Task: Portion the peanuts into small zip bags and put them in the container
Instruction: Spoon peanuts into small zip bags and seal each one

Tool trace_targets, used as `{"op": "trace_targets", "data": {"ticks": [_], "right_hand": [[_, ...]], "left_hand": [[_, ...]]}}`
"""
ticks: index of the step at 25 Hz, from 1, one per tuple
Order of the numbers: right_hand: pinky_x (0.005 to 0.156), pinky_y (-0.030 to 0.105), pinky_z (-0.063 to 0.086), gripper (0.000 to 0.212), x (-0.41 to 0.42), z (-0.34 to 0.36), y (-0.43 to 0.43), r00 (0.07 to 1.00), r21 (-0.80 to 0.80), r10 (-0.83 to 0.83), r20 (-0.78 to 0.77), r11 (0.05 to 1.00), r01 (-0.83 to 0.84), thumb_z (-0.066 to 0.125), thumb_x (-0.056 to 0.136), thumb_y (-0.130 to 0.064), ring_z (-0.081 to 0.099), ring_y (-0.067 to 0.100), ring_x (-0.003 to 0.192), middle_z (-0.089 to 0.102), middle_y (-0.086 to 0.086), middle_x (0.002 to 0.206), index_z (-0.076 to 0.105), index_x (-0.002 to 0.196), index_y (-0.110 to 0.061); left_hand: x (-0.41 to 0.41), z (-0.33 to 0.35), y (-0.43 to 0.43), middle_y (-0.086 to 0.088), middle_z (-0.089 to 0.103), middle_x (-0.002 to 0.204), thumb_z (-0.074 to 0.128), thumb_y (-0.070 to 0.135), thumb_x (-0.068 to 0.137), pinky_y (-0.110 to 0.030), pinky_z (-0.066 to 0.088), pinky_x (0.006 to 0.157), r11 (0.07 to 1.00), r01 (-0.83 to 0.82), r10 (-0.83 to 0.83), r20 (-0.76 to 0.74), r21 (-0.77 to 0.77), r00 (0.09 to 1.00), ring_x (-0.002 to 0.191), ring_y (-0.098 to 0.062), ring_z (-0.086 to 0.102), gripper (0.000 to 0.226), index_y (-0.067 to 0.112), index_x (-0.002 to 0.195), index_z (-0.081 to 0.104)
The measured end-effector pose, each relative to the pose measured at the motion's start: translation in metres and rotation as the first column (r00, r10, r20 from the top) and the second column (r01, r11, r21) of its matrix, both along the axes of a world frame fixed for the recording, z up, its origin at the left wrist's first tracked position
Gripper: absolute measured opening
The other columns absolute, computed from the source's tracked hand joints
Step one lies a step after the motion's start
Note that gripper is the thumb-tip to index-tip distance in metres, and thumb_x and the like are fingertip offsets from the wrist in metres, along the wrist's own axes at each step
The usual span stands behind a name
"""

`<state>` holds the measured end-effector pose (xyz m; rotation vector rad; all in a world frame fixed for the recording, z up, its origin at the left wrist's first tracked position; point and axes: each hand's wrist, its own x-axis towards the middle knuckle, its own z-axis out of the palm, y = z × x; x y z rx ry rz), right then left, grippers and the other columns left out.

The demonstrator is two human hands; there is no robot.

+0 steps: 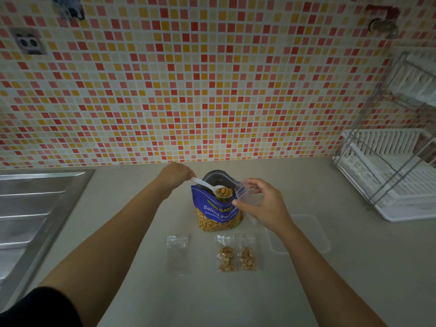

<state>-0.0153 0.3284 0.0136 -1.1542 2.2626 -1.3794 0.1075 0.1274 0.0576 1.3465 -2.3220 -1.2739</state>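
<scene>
A blue bag of salted peanuts [218,214] stands open on the counter. My left hand [175,174] grips a white plastic spoon [207,185] loaded with peanuts, held over the bag's mouth. My right hand [262,205] pinches a small clear zip bag [245,191] open, just right of the spoon's bowl. Two filled zip bags [227,256] [249,254] lie side by side in front of the peanut bag. An empty zip bag [178,252] lies to their left. A clear container [306,232] sits to the right, partly behind my right forearm.
A steel sink drainboard [35,208] fills the left side. A white dish rack [391,175] stands at the right. A mosaic-tiled wall [212,79] rises behind the counter. A dark object [217,177] sits behind the peanut bag.
</scene>
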Motion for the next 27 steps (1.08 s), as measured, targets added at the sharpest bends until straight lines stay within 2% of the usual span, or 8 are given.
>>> {"op": "trace_targets", "data": {"ticks": [3, 7, 11, 15, 18, 23, 25, 27], "right_hand": [[0.08, 0.024, 0.049, 0.06, 0.005, 0.001, -0.006, 0.993, 0.043, -0.016, -0.116, 0.999, 0.021, 0.081, 0.065, -0.04, 0.054, 0.007, 0.096, 0.062, -0.008, 0.107, 0.059, 0.117, -0.021], [0.08, 0.03, 0.051, 0.059, 0.011, 0.002, -0.017, 0.981, 0.089, -0.029, -0.191, 0.995, 0.047, 0.08, 0.064, -0.041, 0.056, 0.012, 0.097, 0.063, -0.005, 0.106, 0.059, 0.114, -0.02], [0.08, 0.034, 0.051, 0.055, 0.014, 0.003, -0.025, 0.98, 0.109, -0.036, -0.195, 0.992, 0.058, 0.079, 0.063, -0.042, 0.057, 0.013, 0.096, 0.064, -0.005, 0.104, 0.06, 0.11, -0.022], [0.079, 0.036, 0.052, 0.052, 0.017, 0.005, -0.031, 0.983, 0.108, -0.034, -0.181, 0.993, 0.054, 0.077, 0.062, -0.047, 0.057, 0.013, 0.093, 0.064, -0.007, 0.101, 0.06, 0.106, -0.025], [0.08, 0.03, 0.05, 0.055, 0.02, 0.009, -0.034, 0.993, 0.067, -0.059, -0.1, 0.996, 0.066, 0.079, 0.064, -0.044, 0.056, 0.011, 0.094, 0.062, -0.008, 0.101, 0.06, 0.11, -0.022], [0.083, 0.026, 0.049, 0.055, 0.025, 0.016, -0.034, 0.987, -0.085, -0.127, 0.095, 0.987, 0.135, 0.079, 0.068, -0.037, 0.058, 0.007, 0.094, 0.062, -0.006, 0.106, 0.059, 0.116, -0.019], [0.082, 0.026, 0.051, 0.053, 0.025, 0.017, -0.034, 0.986, -0.1, -0.118, 0.119, 0.986, 0.13, 0.079, 0.069, -0.037, 0.06, 0.006, 0.09, 0.063, -0.007, 0.104, 0.059, 0.115, -0.02], [0.08, 0.027, 0.053, 0.052, 0.026, 0.016, -0.034, 0.986, -0.108, -0.104, 0.131, 0.987, 0.119, 0.079, 0.069, -0.036, 0.06, 0.005, 0.089, 0.063, -0.009, 0.102, 0.059, 0.114, -0.02]], "left_hand": [[0.006, 0.002, -0.009, -0.01, 0.057, 0.1, 0.043, 0.003, 0.094, -0.018, 0.035, 0.056, 0.999, -0.031, 0.03, 0.01, 0.029, 0.999, 0.072, -0.015, 0.041, 0.027, -0.001, 0.109, 0.066], [0.011, 0.016, -0.022, -0.003, 0.048, 0.075, 0.043, 0.002, 0.093, -0.021, 0.031, 0.053, 0.998, -0.056, 0.057, -0.015, 0.03, 0.998, 0.063, -0.014, 0.035, 0.027, -0.001, 0.108, 0.066], [0.01, 0.032, -0.02, -0.008, 0.05, 0.085, 0.046, 0.002, 0.093, -0.02, 0.032, 0.055, 1.0, -0.006, 0.006, -0.013, -0.017, 1.0, 0.064, -0.014, 0.036, 0.026, -0.001, 0.11, 0.065], [0.003, 0.044, -0.009, -0.01, 0.058, 0.1, 0.047, 0.007, 0.093, -0.021, 0.035, 0.062, 0.982, 0.112, -0.109, 0.033, -0.154, 0.994, 0.074, -0.015, 0.044, 0.026, 0.001, 0.108, 0.067], [-0.011, 0.065, 0.008, -0.011, 0.064, 0.106, 0.047, 0.012, 0.092, -0.031, 0.043, 0.079, 0.887, 0.283, -0.251, 0.134, -0.364, 0.959, 0.095, -0.023, 0.054, 0.028, 0.002, 0.102, 0.07], [-0.035, 0.104, 0.051, -0.014, 0.064, 0.084, 0.046, 0.009, 0.084, -0.026, 0.05, 0.064, 0.562, 0.454, -0.364, 0.286, -0.691, 0.886, 0.075, -0.023, 0.061, 0.026, 0.0, 0.087, 0.07], [-0.034, 0.115, 0.054, -0.014, 0.065, 0.088, 0.048, 0.008, 0.083, -0.022, 0.048, 0.058, 0.513, 0.43, -0.344, 0.28, -0.744, 0.896, 0.073, -0.021, 0.059, 0.023, 0.002, 0.085, 0.07], [-0.029, 0.125, 0.045, -0.013, 0.067, 0.09, 0.048, 0.007, 0.084, -0.023, 0.048, 0.061, 0.536, 0.369, -0.312, 0.228, -0.759, 0.922, 0.075, -0.02, 0.06, 0.023, 0.002, 0.087, 0.07]]}}
